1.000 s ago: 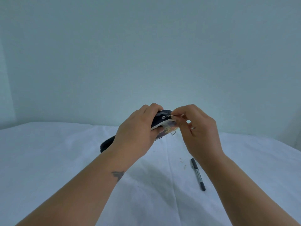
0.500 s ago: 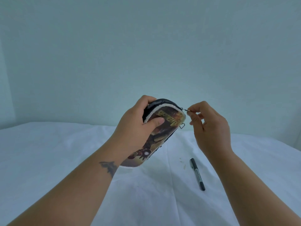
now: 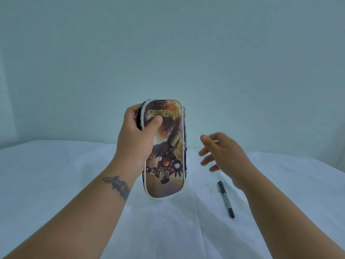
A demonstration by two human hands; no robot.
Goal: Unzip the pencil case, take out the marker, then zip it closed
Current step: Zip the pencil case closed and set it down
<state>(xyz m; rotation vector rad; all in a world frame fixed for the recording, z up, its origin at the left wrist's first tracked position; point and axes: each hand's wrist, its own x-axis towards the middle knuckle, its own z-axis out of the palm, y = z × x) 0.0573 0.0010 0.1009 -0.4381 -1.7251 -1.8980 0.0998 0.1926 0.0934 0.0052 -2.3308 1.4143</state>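
White cloth (image 3: pixel 74 184) is seen covering the table in the head view, the only view supplied. A rounded, printed fabric pencil case with pale piping (image 3: pixel 166 150) is held upright above the cloth, its picture side turned toward the camera. It is clasped near its upper end by the left hand (image 3: pixel 138 135), the thumb pressed on the front face and the fingers wrapped behind the dark side wall. The right hand (image 3: pixel 222 152) is shown just beside the case and apart from it, fingers spread and loosely curled, nothing pinched between them; its outline is blurred. A slim black marker with a pale label (image 3: pixel 225 199) is seen lying on the cloth near the right wrist, outside the case. The zip line along the right edge is too narrow to be read with certainty, though no gap is visible; the closing step is judged to be at or near its end. For a sound finish, the case should be kept steady by the left hand, the slider checked against its end stop, and the case then lowered flat onto the cloth beside the marker.
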